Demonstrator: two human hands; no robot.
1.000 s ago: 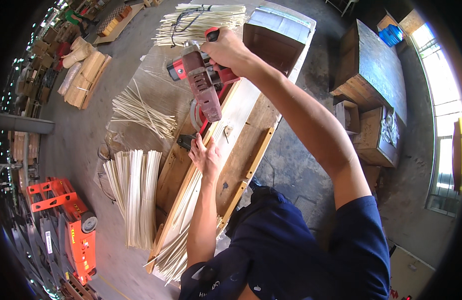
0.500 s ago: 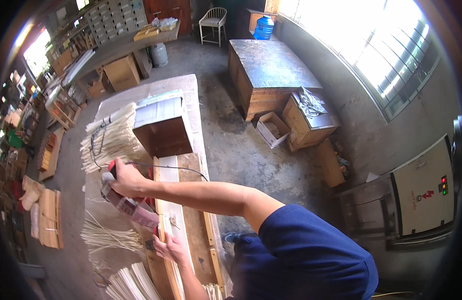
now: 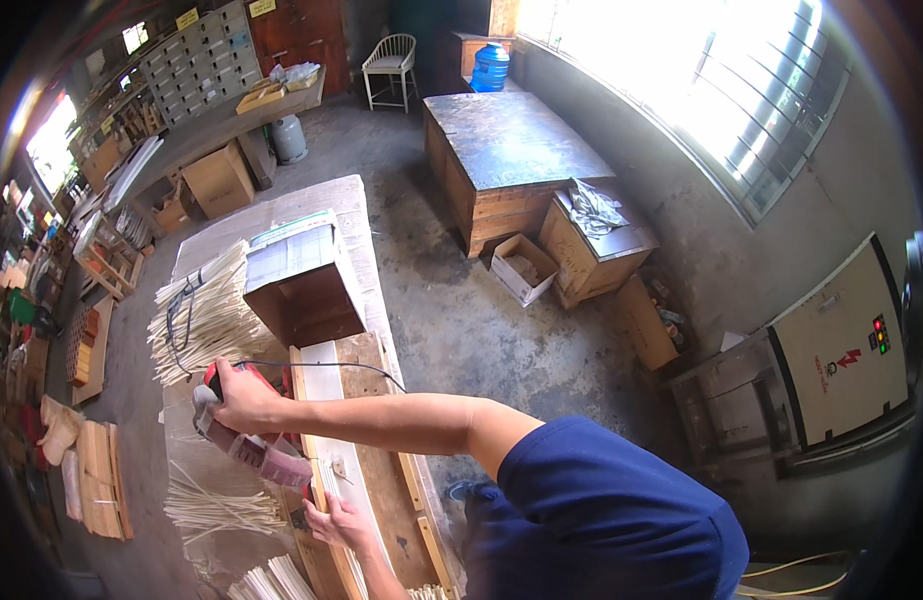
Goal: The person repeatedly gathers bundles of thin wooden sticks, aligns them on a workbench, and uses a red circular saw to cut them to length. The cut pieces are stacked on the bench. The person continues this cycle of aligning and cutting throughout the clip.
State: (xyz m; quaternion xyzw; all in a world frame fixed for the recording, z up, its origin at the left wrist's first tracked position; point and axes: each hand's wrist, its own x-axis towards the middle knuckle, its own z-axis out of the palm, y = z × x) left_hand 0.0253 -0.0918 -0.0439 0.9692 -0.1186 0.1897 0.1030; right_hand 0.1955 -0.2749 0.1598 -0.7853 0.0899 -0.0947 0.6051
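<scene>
My right hand (image 3: 250,398) is wrapped round the handle of a red belt sander (image 3: 267,460) with a worn pinkish belt, its front end tilted down toward a long wooden jig (image 3: 407,545). Thin pale wooden strips (image 3: 327,478) lie along the jig's rail beneath the sander's front. Just below that end, my left hand (image 3: 339,524) is closed over the strips at the rail, its fingertips partly hidden. A dark cord (image 3: 367,368) runs across the jig near my right wrist.
An open-fronted box (image 3: 307,300) stands at the bench's (image 3: 352,205) far end, beside a tied bundle of pale sticks (image 3: 197,315). More loose sticks (image 3: 222,508) lie left of the jig. A wooden workbench (image 3: 522,140) and a small carton (image 3: 525,268) stand to the right.
The view has shifted, so the bench and jig appear lower and slightly left. Both hands keep their holds, and the sander stays at nearly the same spot by the rail.
</scene>
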